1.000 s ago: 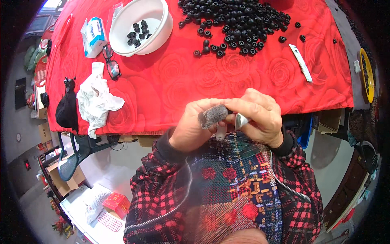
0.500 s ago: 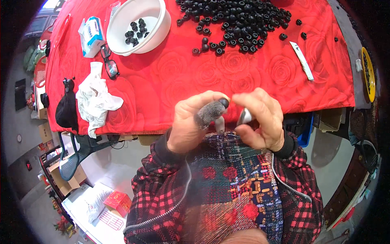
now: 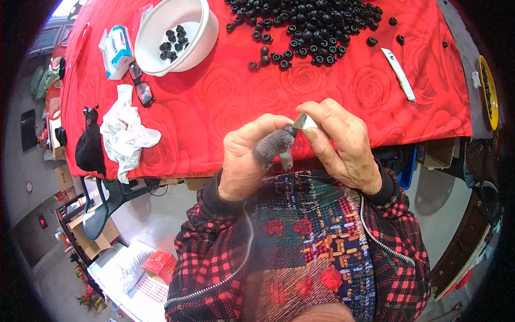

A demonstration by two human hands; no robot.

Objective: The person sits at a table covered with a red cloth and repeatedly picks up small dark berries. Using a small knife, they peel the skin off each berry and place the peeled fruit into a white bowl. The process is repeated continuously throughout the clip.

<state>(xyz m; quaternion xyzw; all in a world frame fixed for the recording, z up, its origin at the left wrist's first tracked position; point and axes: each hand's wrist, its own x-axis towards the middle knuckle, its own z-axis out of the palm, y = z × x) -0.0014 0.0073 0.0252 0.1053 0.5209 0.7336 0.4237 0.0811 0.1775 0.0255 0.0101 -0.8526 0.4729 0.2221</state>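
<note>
Over the table's near edge, my left hand (image 3: 236,161) is closed on a small round black part (image 3: 290,130), pinched at the fingertips. A dark grey fuzzy cover (image 3: 273,147) wraps a finger of this hand, and a paler grey cover (image 3: 286,159) shows below it. My right hand (image 3: 346,142) is closed on a small shiny metal blade (image 3: 304,122) with a pointed tip. The blade's tip meets or nearly meets the black part; exact contact is too small to tell. Farther off lies a heap of similar black parts (image 3: 316,32), many with a ring-shaped opening.
A white bowl (image 3: 199,45) holding several black pieces stands at the far left of the red tablecloth (image 3: 225,91). Near it are a blue-and-white packet (image 3: 119,51), eyeglasses (image 3: 144,92) and a white cloth (image 3: 127,137). A white strip (image 3: 398,75) and yellow tray (image 3: 494,110) are at right.
My right hand has moved up and left, bringing the blade from apart to the black part. My left hand keeps its hold and shifts slightly left.
</note>
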